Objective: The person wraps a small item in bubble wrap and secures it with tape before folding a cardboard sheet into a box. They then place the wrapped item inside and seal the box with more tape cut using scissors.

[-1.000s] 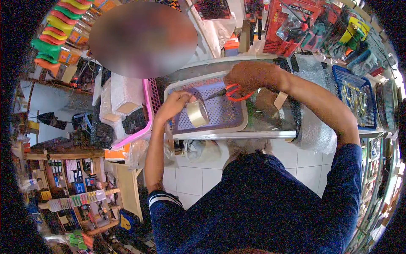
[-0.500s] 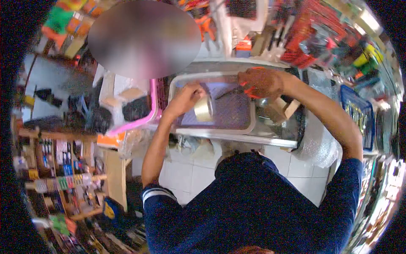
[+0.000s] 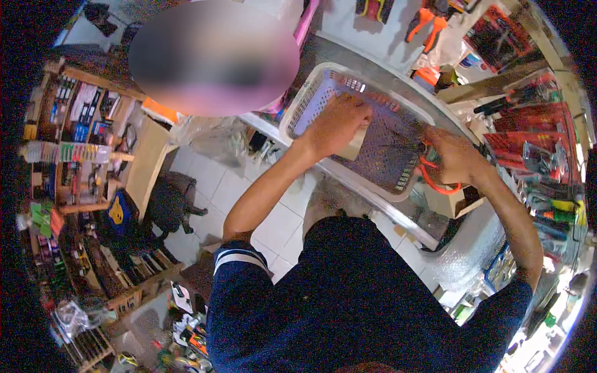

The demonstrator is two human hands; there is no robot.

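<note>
My left hand (image 3: pixel 339 127) is closed on a roll of tape (image 3: pixel 353 144), pale yellow, held over the plastic basket (image 3: pixel 292 118). Fingers hide the top part of the roll. At the basket's right end, my right hand (image 3: pixel 455 155) grips a pair of scissors (image 3: pixel 440 185) by its orange handles. Their dark blades seem to point left over the basket, but they are hard to make out. The basket has a grey rim and perforated walls, with a purple-tinted inside.
A small cardboard box (image 3: pixel 453 202) stands beside the basket, near bubble wrap (image 3: pixel 466 252). Orange-handled pliers (image 3: pixel 426 30) hang on the wall behind. Wooden shelves (image 3: pixel 93 133) line the left. A black cat (image 3: pixel 171 202) is on the tiled floor. The upper left is blurred.
The view has turned, so the basket now slants down to the right. My right hand sits lower in view, with the orange handles showing more. Both hands keep their hold.
</note>
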